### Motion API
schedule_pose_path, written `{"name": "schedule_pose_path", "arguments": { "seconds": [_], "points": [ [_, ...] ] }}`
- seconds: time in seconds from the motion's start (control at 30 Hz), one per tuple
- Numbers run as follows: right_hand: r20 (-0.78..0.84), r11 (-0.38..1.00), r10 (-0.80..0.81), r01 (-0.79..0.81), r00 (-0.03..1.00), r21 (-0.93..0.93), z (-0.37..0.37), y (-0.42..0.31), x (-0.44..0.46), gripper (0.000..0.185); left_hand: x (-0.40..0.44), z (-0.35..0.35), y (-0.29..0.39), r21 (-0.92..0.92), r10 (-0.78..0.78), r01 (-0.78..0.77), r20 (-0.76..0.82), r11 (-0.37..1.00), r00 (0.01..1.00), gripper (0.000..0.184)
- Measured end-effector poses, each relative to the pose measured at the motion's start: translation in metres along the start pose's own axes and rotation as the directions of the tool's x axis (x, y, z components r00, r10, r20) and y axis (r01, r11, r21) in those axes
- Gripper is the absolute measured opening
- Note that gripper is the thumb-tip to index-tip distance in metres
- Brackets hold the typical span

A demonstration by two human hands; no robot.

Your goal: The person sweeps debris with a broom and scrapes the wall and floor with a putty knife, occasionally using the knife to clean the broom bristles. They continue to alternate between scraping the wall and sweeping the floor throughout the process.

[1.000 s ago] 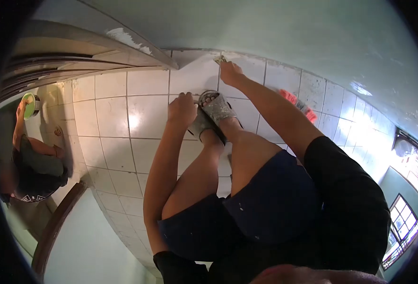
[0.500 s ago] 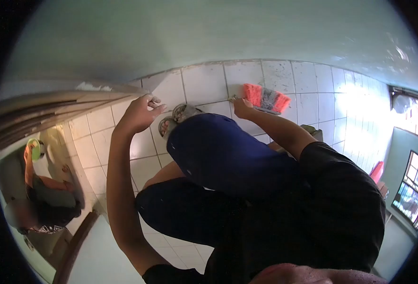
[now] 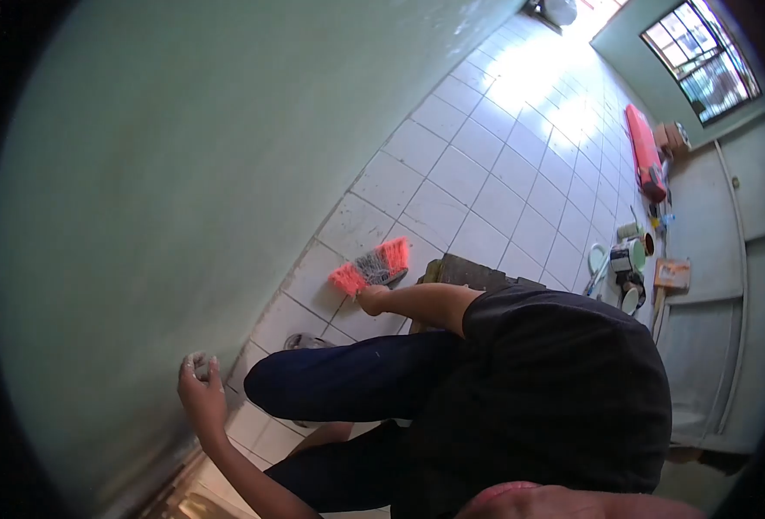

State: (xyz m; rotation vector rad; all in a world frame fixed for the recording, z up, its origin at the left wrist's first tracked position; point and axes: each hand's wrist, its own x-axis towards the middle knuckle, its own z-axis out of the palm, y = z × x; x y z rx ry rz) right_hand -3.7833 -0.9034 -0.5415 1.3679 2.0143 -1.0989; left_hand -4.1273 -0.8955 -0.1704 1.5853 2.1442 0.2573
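My right hand (image 3: 372, 299) is closed at the near end of a broom head (image 3: 370, 266) with red and grey bristles. The broom head is low over the white tiled floor (image 3: 434, 197), close to the wall; whether its bristles touch the tiles I cannot tell. My left hand (image 3: 201, 387) is raised beside the pale green wall (image 3: 140, 216), fingers bent and apart, with whitish smears on the fingertips. Nothing shows in it. My knees are bent, and a sandalled foot (image 3: 306, 341) shows past the upper one.
A dark wooden stool (image 3: 469, 273) stands beside my right arm. Along the right side are a paint can (image 3: 627, 255), several other containers, a wide brush (image 3: 672, 275) and a long red object (image 3: 644, 149). A barred window (image 3: 701, 56) is at upper right.
My view has swung toward the window, bringing in the paint containers; the other person has left view. My left hand is nearer the wall. The right hand still grips the broom head.
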Motion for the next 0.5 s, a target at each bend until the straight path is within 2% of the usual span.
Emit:
{"name": "schedule_pose_path", "arguments": {
  "seconds": [0.07, 0.13, 0.2, 0.23, 0.27, 0.33, 0.4, 0.5],
  "points": [
    [-0.001, 0.997, -0.076, 0.076, 0.997, -0.02, -0.005, 0.007, -0.009, 0.035, 0.005, 0.002, 0.015, -0.075, 0.07, -0.07, 0.01, 0.995, 0.997, 0.028],
    [-0.064, 0.994, -0.079, 0.084, 0.995, 0.076, -0.011, 0.011, -0.023, 0.032, 0.011, -0.002, 0.036, -0.048, 0.133, -0.132, 0.01, 0.99, 0.991, 0.027],
    [-0.048, 0.959, 0.129, -0.112, 0.991, 0.261, -0.024, 0.006, -0.044, 0.029, 0.016, -0.011, 0.064, -0.093, 0.18, -0.175, 0.046, 0.98, 0.983, 0.026],
    [-0.047, 0.891, 0.154, -0.118, 0.987, 0.438, -0.057, -0.008, -0.089, 0.028, 0.024, -0.012, 0.071, -0.094, 0.205, -0.2, 0.048, 0.975, 0.978, 0.026],
    [-0.059, 0.884, 0.175, -0.131, 0.983, 0.448, -0.047, 0.002, -0.077, 0.028, 0.031, -0.011, 0.078, -0.132, 0.208, -0.199, 0.06, 0.971, 0.976, 0.026],
    [-0.144, 0.978, 0.119, -0.09, 0.982, 0.19, -0.012, 0.014, -0.045, 0.029, 0.044, -0.004, 0.082, -0.171, 0.242, -0.223, 0.099, 0.96, 0.965, 0.026],
    [-0.126, 0.965, 0.166, -0.135, 0.978, 0.226, -0.017, 0.008, -0.055, 0.03, 0.06, 0.011, 0.075, -0.285, 0.276, -0.23, 0.133, 0.93, 0.952, 0.026],
    [-0.169, 0.962, 0.209, -0.171, 0.963, 0.213, -0.034, 0.014, -0.072, 0.031, 0.068, 0.021, 0.073, -0.282, 0.353, -0.306, 0.135, 0.909, 0.926, 0.026]
  ]
}}
